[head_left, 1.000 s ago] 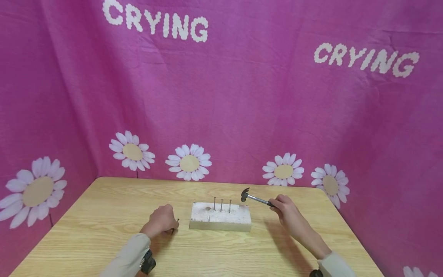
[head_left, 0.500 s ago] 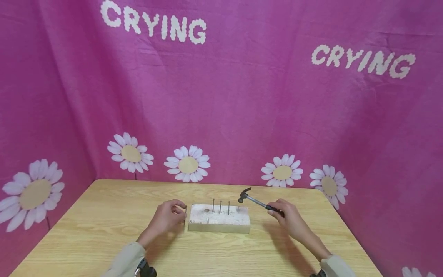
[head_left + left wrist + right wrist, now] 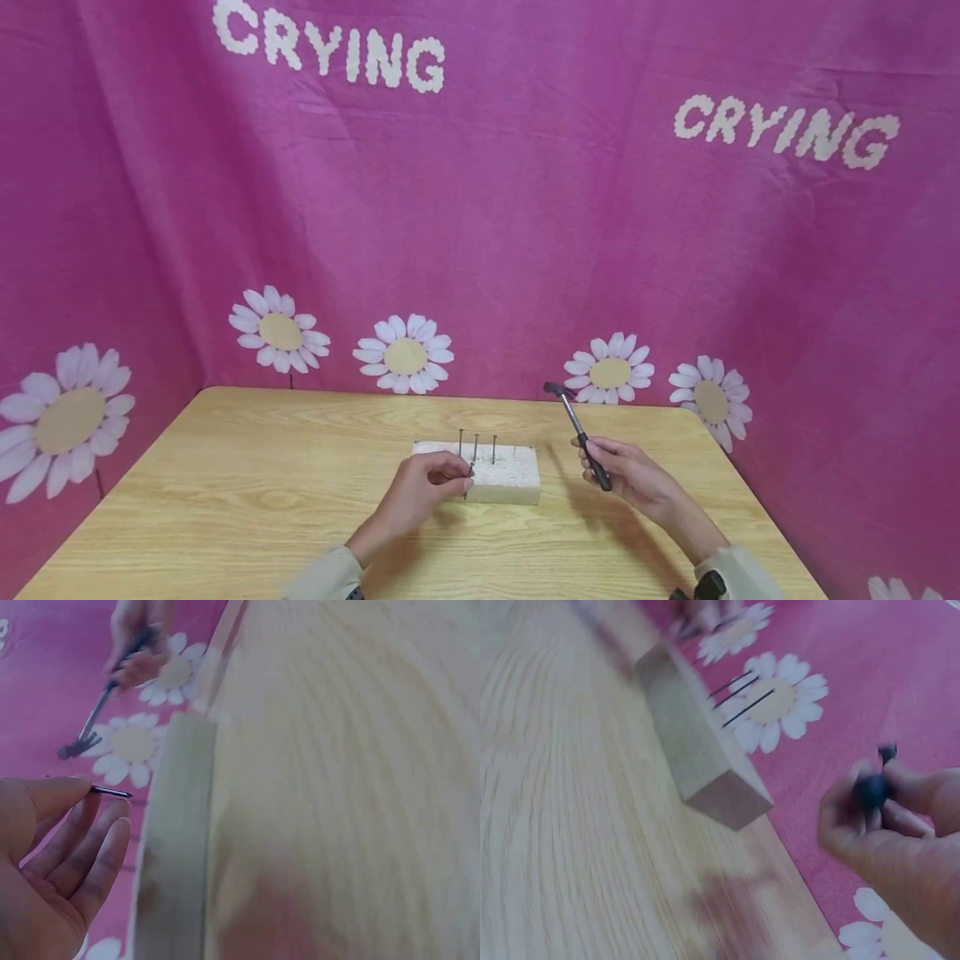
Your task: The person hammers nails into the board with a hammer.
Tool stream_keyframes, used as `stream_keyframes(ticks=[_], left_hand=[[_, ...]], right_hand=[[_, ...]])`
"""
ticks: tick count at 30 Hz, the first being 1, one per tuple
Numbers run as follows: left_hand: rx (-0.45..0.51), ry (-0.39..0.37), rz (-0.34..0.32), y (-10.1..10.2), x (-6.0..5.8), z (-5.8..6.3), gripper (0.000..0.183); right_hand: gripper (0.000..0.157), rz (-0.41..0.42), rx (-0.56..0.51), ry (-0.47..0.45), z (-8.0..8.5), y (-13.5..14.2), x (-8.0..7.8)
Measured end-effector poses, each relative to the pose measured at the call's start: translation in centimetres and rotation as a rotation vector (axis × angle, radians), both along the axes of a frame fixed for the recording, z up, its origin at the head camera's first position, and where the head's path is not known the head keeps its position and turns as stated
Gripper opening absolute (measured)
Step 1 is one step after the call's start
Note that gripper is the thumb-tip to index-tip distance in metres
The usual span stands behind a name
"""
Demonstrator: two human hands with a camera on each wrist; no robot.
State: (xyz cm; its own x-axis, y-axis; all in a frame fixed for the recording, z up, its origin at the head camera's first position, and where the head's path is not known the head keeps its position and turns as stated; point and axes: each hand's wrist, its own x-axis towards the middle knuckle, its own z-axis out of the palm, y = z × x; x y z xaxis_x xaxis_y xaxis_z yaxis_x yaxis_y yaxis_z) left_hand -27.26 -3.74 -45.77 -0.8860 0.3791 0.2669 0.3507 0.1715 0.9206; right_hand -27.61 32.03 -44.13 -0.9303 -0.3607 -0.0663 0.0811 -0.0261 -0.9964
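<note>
My left hand (image 3: 416,493) pinches a nail (image 3: 112,793) between thumb and fingertips, at the near left part of the white-topped wooden block (image 3: 513,473). In the head view the nail stands about upright; whether its point touches the block I cannot tell. Behind it, several nails (image 3: 494,450) stand in the block's top. To the right, my right hand (image 3: 637,477) grips the black handle of a claw hammer (image 3: 572,417), raised above the table with its head up and to the left. In the right wrist view the hammer's handle end (image 3: 871,793) faces the camera.
The block lies on a light wood-grain table (image 3: 247,475). A pink cloth (image 3: 510,208) with daisies and white lettering hangs behind the table and along both sides.
My left hand has moved right with the nail, from beside the block to over its left part. The right hand has turned the hammer more upright; its head has risen and shifted right.
</note>
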Motion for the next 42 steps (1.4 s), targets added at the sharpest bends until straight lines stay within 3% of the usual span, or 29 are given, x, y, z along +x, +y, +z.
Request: stream_keyframes(ticks=[2, 4, 7, 9, 14, 18, 21, 28, 34, 42], left_hand=[[-0.001, 0.002, -0.006, 0.9, 0.0, -0.5, 0.011], [-0.001, 0.015, -0.004, 1.7, 0.1, -0.7, 0.010], [-0.014, 0.054, 0.020, 3.2, 0.0, -1.0, 0.009], [-0.001, 0.069, 0.035, 4.2, -0.1, -1.1, 0.009], [0.085, 0.078, 0.081, 6.5, -0.6, -2.0, 0.009], [0.112, 0.110, 0.154, 7.5, -1.0, -2.6, 0.006], [0.114, 0.128, 0.215, 7.7, -1.2, -2.7, 0.005], [0.052, 0.197, 0.315, 8.3, -1.4, -2.4, 0.006], [0.080, 0.207, 0.282, 8.8, -1.3, -3.0, 0.005], [0.147, 0.192, 0.302, 9.4, -1.7, -3.2, 0.007]], right_hand=[[0.028, 0.030, -0.100, -0.054, -0.1, 0.2, 0.1], [0.029, 0.044, -0.128, -0.067, -0.1, 0.1, 0.1], [0.023, 0.010, -0.072, -0.048, -0.2, -0.2, 0.2], [0.019, -0.038, 0.026, 0.001, -0.3, -0.5, 0.3], [0.032, -0.196, 0.342, 0.269, -0.2, -1.0, 0.5], [0.021, -0.336, 0.561, 0.536, 0.0, -1.6, 0.4], [0.016, -0.377, 0.660, 0.658, 0.1, -2.0, 0.4], [0.012, -0.415, 0.692, 0.685, 0.0, -2.3, 0.7], [0.013, -0.450, 0.674, 0.738, -0.3, -2.2, 0.8], [0.013, -0.466, 0.660, 0.811, -0.1, -2.3, 1.0]])
